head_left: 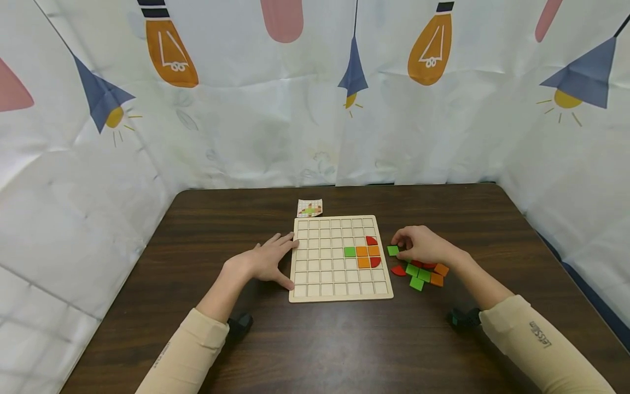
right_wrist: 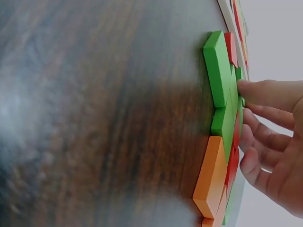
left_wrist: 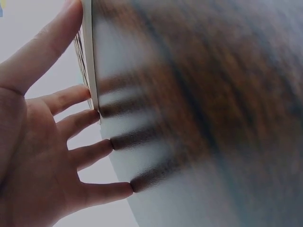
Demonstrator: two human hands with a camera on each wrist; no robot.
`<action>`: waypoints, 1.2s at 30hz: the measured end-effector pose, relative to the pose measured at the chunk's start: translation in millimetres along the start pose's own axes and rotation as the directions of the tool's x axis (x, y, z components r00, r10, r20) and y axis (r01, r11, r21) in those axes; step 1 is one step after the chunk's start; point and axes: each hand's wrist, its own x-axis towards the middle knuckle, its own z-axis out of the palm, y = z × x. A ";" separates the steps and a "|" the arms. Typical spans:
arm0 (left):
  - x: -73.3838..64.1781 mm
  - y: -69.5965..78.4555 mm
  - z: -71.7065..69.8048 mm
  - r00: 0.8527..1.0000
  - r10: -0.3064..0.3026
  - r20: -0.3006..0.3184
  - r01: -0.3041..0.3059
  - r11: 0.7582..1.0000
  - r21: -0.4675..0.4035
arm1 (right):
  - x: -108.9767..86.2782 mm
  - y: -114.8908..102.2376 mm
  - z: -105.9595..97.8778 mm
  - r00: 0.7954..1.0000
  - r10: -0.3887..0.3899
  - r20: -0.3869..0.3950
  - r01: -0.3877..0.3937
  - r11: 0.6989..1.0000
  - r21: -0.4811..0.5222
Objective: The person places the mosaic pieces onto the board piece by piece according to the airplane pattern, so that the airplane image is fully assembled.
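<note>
A pale wooden grid board point(head_left: 315, 273) lies on the table. Set in its right part are a green square tile point(head_left: 349, 251), several orange squares point(head_left: 363, 262) and two red quarter-round tiles point(head_left: 375, 262). My left hand point(head_left: 266, 260) rests at the board's left edge, fingers spread, with thumb and fingertips touching it. To the right of the board, my right hand point(head_left: 424, 244) pinches a loose green square tile point(head_left: 392, 250) between thumb and fingers. Under and beside this hand lie more green tiles point(right_wrist: 218, 71), orange tiles point(right_wrist: 211, 177) and red tiles point(head_left: 398, 271), some partly hidden.
A small picture card point(head_left: 310, 208) with a coloured grid pattern lies behind the board's left corner. Each wrist wears a dark device point(head_left: 239, 325). The dark wooden table point(head_left: 339, 350) is bordered by a printed white curtain point(head_left: 275, 126).
</note>
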 end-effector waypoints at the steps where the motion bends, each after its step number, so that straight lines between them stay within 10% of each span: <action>1: -0.1 0.0 0.0 1.000 0.001 0.000 -0.001 1.000 -0.001 | 0.0 -0.2 0.4 1.000 -0.004 -0.002 0.004 1.000 -0.005; 36: -0.2 0.9 -0.8 1.000 -0.014 0.006 0.014 1.000 -0.008 | 4.2 -3.0 -2.3 0.996 0.063 -0.064 -0.061 0.998 0.026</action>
